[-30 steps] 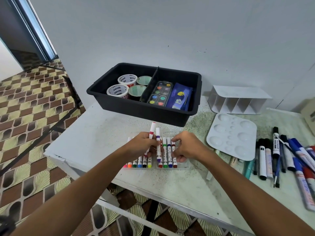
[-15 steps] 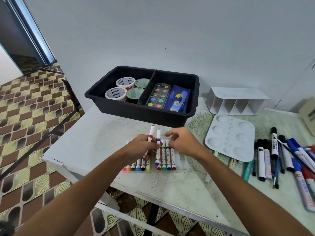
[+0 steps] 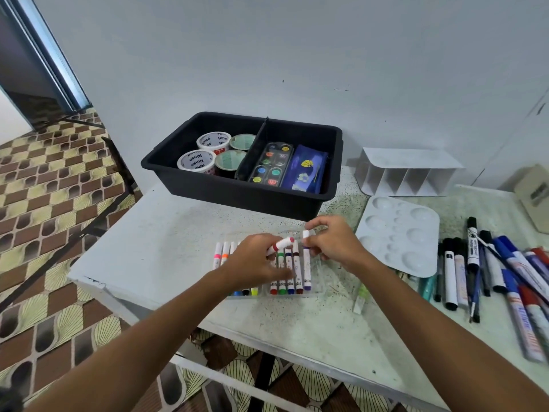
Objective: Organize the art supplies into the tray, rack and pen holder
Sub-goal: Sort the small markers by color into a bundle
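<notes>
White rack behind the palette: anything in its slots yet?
Empty. The white rack lies with its slots facing the camera, and each shows only bare white walls; the pens lie loose on the table.

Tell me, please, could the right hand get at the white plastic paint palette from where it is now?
Probably yes: the white plastic paint palette lies uncovered just beside the right hand, though that hand pinches a purple-banded marker.

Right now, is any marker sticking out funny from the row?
Yes. The red-banded marker in the left hand lies tilted across the neat row in the clear marker case. The right hand pinches the purple marker, whose top sits higher than its neighbours.
</notes>
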`<state>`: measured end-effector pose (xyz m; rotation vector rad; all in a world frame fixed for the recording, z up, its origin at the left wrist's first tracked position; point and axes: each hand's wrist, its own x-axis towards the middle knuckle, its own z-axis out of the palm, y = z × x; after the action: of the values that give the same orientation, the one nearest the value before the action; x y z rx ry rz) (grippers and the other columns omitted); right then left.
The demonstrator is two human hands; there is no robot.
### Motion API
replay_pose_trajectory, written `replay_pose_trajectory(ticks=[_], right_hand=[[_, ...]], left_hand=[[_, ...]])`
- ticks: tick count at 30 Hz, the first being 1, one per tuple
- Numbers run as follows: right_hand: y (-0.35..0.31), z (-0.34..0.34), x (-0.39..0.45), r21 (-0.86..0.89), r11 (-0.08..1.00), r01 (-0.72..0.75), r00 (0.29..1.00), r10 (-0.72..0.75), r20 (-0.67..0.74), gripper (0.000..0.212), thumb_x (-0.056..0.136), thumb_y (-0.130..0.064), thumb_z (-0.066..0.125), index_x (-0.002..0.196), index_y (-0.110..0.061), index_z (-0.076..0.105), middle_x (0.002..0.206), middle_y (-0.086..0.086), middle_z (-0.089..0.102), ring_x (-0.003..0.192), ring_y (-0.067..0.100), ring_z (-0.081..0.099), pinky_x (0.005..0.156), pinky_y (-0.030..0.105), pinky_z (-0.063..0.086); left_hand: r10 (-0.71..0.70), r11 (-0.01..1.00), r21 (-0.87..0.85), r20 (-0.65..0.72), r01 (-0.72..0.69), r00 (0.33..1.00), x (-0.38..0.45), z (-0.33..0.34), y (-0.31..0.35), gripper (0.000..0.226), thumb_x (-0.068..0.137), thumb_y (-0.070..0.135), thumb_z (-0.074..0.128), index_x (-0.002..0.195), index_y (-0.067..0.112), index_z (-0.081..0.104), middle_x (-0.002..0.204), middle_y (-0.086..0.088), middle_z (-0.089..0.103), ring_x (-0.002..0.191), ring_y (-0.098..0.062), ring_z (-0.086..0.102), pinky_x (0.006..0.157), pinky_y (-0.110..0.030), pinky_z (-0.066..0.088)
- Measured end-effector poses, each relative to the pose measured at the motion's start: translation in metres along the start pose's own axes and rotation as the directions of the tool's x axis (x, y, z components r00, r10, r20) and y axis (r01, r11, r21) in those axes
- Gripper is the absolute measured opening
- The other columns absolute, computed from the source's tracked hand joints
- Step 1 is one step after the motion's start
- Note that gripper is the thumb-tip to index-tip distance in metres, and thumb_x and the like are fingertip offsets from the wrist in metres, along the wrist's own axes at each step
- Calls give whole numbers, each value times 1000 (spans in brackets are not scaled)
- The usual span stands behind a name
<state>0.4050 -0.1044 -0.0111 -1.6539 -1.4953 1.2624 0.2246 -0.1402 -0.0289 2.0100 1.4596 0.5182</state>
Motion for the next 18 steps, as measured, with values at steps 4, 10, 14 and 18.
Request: replay_pose_trajectory(ticks=[4, 10, 14, 18], right_hand=[[0, 2, 2, -98, 994, 41, 999, -37, 39, 16, 79, 8, 69, 93, 2, 65, 59, 12, 63, 35, 6, 53, 35, 18, 40], [-2, 2, 7, -221, 975, 36, 994, -13, 106, 14, 79, 10, 69, 90, 2, 69, 70, 22, 68, 46, 19, 64, 45, 27, 56], [3, 4, 11, -322, 944, 76, 994, -46, 100, 13, 76, 9, 72, 88, 3, 71, 67, 19, 67, 46, 17, 62, 50, 29, 57], [11, 5, 15, -487, 860, 149, 989, -130, 73, 20, 68, -10, 84, 85, -14, 74, 80, 0, 67, 69, 13, 60, 62, 28, 45]], left_hand=[[365, 884, 275, 102, -379, 925, -2, 4, -12, 63, 71, 58, 73, 124, 25, 63, 97, 15, 52, 80, -2, 47, 66, -9, 36], [451, 743, 438, 230, -506, 862, 2, 11, -11, 58, 79, 62, 63, 126, 28, 61, 104, 0, 58, 76, -12, 55, 62, -22, 33], [444, 743, 442, 236, -502, 865, 4, 11, -10, 56, 80, 61, 62, 126, 29, 61, 106, -1, 57, 77, -7, 42, 63, -22, 31], [402, 733, 474, 277, -488, 873, 7, 11, -8, 60, 81, 66, 58, 131, 32, 56, 109, 0, 55, 79, -7, 40, 63, -23, 31]])
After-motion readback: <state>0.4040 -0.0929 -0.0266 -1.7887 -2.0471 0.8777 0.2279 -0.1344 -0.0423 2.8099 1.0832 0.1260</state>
